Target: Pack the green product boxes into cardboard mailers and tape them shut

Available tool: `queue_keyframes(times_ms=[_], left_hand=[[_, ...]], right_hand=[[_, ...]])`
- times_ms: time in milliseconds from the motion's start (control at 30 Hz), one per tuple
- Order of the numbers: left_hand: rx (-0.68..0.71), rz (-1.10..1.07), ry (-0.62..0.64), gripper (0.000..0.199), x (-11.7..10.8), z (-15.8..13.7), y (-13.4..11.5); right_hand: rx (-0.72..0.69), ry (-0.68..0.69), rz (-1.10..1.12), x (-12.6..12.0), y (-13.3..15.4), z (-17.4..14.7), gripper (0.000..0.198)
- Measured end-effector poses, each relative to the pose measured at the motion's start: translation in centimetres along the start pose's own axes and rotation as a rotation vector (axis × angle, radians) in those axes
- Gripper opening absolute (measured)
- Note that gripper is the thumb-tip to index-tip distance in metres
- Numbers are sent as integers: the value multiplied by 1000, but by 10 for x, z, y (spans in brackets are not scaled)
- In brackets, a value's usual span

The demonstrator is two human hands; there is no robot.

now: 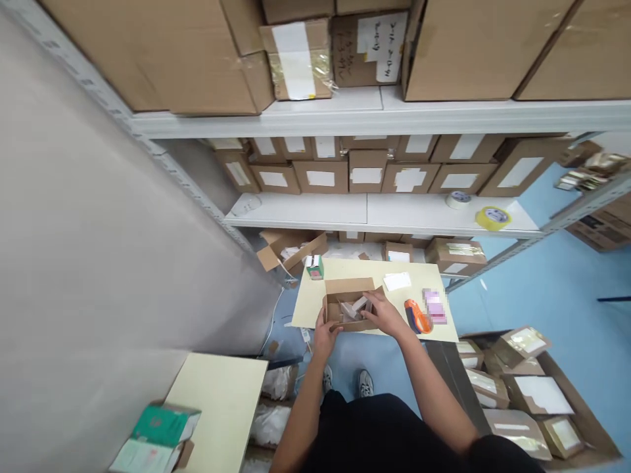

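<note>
An open cardboard box [351, 285] sits at the front edge of a cream-coloured table, its back flap raised. My left hand [325, 336] grips the box's near left corner, fingers along the left wall and thumb over the front. Over the right end of the box, my right hand [383, 314] reaches inside, thumb and fingers closed about a small whitish packet [361, 303]. Clear plastic wrapping [348, 311] lies in the box beside it. Part of the contents is hidden by my right fingers.
The table [309, 303] also bears a green-and-white carton [314, 267], white labels [397, 281], an orange tape dispenser [417, 316] and a purple pack [434, 306]. Shelves [315, 209] of boxes rise behind. A large carton [594, 430] of parcels stands at right.
</note>
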State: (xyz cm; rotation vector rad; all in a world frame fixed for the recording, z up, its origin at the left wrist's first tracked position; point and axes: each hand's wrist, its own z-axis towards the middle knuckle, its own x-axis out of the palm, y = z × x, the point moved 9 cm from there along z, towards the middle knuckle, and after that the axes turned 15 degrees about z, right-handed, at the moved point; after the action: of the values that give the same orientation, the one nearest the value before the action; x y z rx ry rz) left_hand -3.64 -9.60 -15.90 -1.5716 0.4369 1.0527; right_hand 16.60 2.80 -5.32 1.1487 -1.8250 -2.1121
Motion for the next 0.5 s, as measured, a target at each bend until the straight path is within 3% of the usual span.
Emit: queue_keyframes(times_ms=[167,300,400,500], left_hand=[[76,-64,156,17,53,55,4],[92,2,280,27,81,87,15],[121,9,334,52,82,105,20],[161,-34,244,69,57,125,26]], right_hand=[[154,-109,5,-18,-38,5,63],[219,-176,78,-12,-52,24,64],[226,-215,157,5,-56,51,66],[243,-220,314,37,-59,90,66]])
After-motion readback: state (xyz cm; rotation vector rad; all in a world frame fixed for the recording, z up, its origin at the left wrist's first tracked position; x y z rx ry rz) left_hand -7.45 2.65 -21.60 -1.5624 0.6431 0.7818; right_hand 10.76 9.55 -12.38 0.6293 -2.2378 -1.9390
